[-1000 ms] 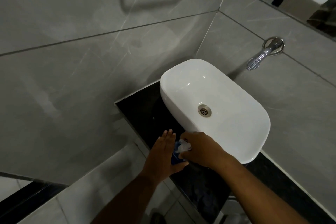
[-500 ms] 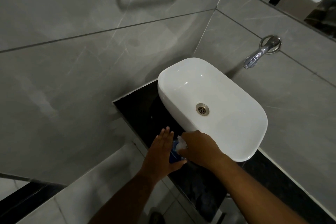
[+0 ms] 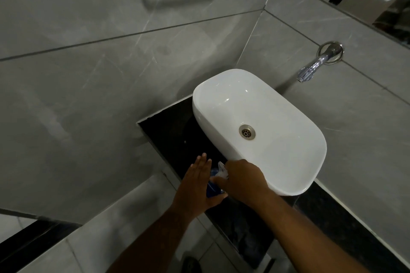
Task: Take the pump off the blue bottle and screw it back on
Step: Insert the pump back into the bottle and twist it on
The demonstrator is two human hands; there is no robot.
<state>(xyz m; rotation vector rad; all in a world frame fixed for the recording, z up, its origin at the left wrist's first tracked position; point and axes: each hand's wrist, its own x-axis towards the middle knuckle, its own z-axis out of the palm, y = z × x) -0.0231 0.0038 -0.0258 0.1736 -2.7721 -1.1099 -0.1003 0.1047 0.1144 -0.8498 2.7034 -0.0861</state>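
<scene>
- Seen from above: a blue bottle (image 3: 213,188) standing on a dark worktop (image 3: 177,131), just beside the near-left edge of a white basin (image 3: 288,162).
- Left hand (image 3: 197,186) pressed against the bottle's left side, palm flat to the body, fingers stretched out towards the far side, thumb hooked around the near side; a loose steadying hold, not a clenched fist.
- Right hand (image 3: 243,180) curled over the top of the bottle, grip closed around the pale, translucent pump (image 3: 222,170); only the nozzle tip showing past the knuckles.
- Cannot tell whether the pump sits fully threaded or partly loosened; the collar lies hidden under the right hand.
- Probably a light plastic bottle, with walls that may give a little under a hard squeeze; smooth and likely slippery, more so near a basin where the surface may be wet.
- Best hold, as a judgement: firm wrap around the bottle's body low down to stop it turning, with the twist applied at the ribbed collar below the pump head, not at the thin nozzle, which could spin freely or flex.
- Chrome tap (image 3: 319,62) on the grey tiled wall at far right, well apart from both hands.
</scene>
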